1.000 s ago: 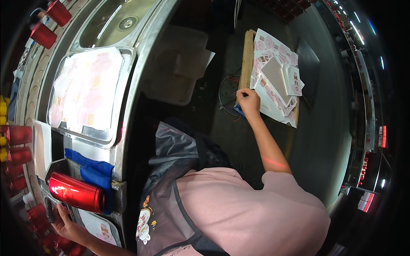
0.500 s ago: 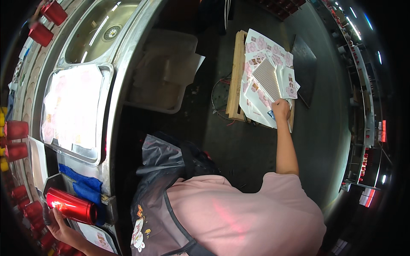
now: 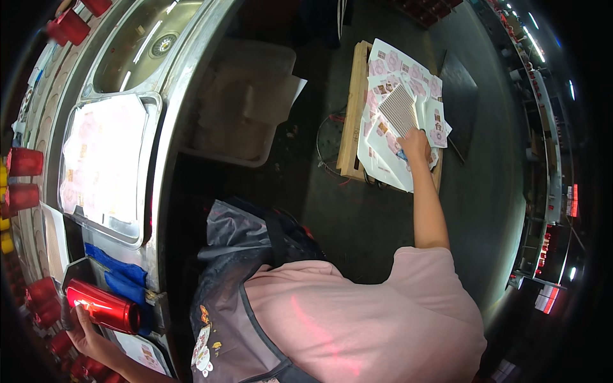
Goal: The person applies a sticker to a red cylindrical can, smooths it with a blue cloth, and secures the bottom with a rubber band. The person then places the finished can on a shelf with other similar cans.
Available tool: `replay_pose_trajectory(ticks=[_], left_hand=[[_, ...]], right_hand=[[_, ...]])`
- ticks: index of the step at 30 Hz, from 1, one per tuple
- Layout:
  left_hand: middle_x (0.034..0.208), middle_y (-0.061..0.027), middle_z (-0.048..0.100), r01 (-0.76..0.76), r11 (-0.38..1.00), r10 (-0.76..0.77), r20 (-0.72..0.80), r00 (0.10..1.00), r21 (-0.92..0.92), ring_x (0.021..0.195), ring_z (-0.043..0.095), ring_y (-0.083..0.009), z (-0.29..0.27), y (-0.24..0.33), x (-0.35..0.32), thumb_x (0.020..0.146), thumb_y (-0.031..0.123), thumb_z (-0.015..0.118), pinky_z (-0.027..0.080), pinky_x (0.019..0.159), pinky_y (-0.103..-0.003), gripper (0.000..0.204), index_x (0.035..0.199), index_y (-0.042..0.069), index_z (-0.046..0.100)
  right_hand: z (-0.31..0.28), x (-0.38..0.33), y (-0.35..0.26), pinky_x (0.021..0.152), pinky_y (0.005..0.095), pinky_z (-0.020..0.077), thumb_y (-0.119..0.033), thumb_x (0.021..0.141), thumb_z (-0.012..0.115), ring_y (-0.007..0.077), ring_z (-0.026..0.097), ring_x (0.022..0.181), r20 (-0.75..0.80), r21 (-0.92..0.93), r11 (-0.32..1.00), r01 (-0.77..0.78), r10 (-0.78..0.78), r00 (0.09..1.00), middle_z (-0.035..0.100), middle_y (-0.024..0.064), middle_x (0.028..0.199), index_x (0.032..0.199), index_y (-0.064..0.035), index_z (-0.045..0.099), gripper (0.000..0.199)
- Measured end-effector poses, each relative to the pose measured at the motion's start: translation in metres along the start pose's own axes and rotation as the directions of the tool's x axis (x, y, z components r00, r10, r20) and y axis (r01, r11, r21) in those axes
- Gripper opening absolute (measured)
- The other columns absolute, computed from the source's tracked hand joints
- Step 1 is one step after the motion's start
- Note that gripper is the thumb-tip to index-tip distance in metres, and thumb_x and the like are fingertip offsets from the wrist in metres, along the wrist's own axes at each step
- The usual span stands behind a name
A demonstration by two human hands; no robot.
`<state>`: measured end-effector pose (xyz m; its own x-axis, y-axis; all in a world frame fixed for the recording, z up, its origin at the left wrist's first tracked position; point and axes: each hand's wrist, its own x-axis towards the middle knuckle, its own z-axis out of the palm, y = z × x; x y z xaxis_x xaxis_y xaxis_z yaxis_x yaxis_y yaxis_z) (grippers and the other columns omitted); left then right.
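At the lower left my left hand (image 3: 86,335) is closed around a shiny red metal tumbler (image 3: 105,306), which lies on its side over the bench edge. Blue cloths (image 3: 124,271) hang just behind the tumbler. My right arm reaches far out to printed pink-and-white sheets (image 3: 388,150), fanned out on a low wooden stand (image 3: 353,118). There my right hand (image 3: 416,145) is closed at the near end of a striped card (image 3: 397,105). A small blue thing (image 3: 401,154) shows beside its fingers; what it grips is too small to make out.
A metal sink (image 3: 143,48) is set in the bench at the far left. Nearer stands a clear tray (image 3: 153,166) of printed sheets. Red cups (image 3: 24,162) stand in a row along the left. A translucent bin (image 3: 255,153) and a loose cable (image 3: 319,143) lie low between bench and stand.
My right hand has moved a little farther away over the sheets, with the blue thing beside its fingers. Red cups along the left have shifted away from me. My left hand keeps the tumbler.
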<state>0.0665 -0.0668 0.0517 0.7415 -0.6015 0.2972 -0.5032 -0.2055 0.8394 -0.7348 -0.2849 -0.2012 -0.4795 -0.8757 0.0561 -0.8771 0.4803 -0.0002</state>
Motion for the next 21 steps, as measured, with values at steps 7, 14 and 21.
replay_pose_trajectory(ticks=[7,14,21], left_hand=[[0.102,-0.007,0.073,0.0,1.0,0.0,0.021,1.0,0.025,0.086,0.065,-0.0085,-0.004,-0.01,0.0,0.097,0.005,0.065,0.049,0.074,-0.022,0.021,0.117,-0.001,0.067],[0.098,-0.0042,0.072,0.035,0.999,-0.035,-0.002,0.999,0.009,0.081,0.061,-0.0057,-0.002,-0.006,-0.007,0.097,0.006,0.065,0.046,0.071,-0.021,0.024,0.12,-0.001,0.067],[0.101,-0.0039,0.071,0.035,0.999,-0.035,-0.003,0.999,0.03,0.084,0.061,-0.0061,-0.004,-0.016,-0.003,0.097,0.008,0.065,0.047,0.073,-0.021,0.027,0.124,0.001,0.066]], right_hand=[[0.012,0.032,-0.041,0.078,0.05,0.0534,-0.028,0.069,0.085,0.0412,0.065,0.091,-0.034,0.044,0.997,0.065,-0.064,0.997,0.064,0.0223,0.098,0.094,-0.0015,0.067,0.04],[0.0,0.038,-0.08,0.084,0.048,0.0562,-0.031,0.08,0.074,0.0394,0.067,0.101,0.113,-0.123,0.99,0.07,-0.056,0.992,0.06,0.0198,0.115,0.114,-0.0042,0.063,0.045],[0.012,0.045,-0.073,0.078,0.0504,0.055,-0.027,0.079,0.072,0.0409,0.067,0.09,-0.015,-0.095,0.98,0.175,-0.177,0.984,0.061,0.0213,0.106,0.103,-0.004,0.065,0.034]])
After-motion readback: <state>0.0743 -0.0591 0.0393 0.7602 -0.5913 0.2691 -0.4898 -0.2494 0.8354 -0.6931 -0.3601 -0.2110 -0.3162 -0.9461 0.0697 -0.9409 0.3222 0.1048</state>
